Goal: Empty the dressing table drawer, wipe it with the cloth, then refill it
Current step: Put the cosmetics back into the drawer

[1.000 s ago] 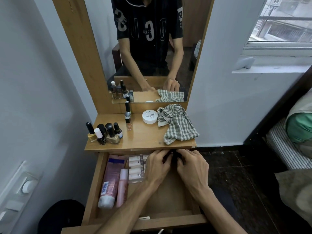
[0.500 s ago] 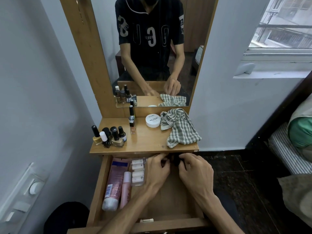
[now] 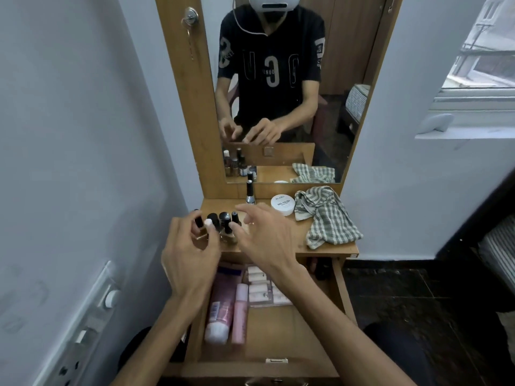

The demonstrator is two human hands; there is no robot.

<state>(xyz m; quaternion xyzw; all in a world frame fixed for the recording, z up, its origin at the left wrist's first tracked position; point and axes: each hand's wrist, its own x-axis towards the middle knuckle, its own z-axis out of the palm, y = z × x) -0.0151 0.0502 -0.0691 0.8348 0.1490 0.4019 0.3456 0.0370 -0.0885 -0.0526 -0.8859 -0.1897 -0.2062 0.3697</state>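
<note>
My left hand (image 3: pixel 192 257) grasps a small bottle among the polish bottles (image 3: pixel 223 222) on the desk (image 3: pixel 278 238); right hand (image 3: pixel 264 240) hovers released. Drawer (image 3: pixel 278 338) still holds tubes (image 3: pixel 223 310); cloth (image 3: pixel 326 215) lies unused. I should set the bottle upright, clear of its neighbours.

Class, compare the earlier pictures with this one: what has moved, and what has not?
Both hands rose from the drawer's back edge to the nail polish bottles: left hand at them, right hand open above. Whether one was added is unclear. Cloth, white jar and pink tubes stayed.
</note>
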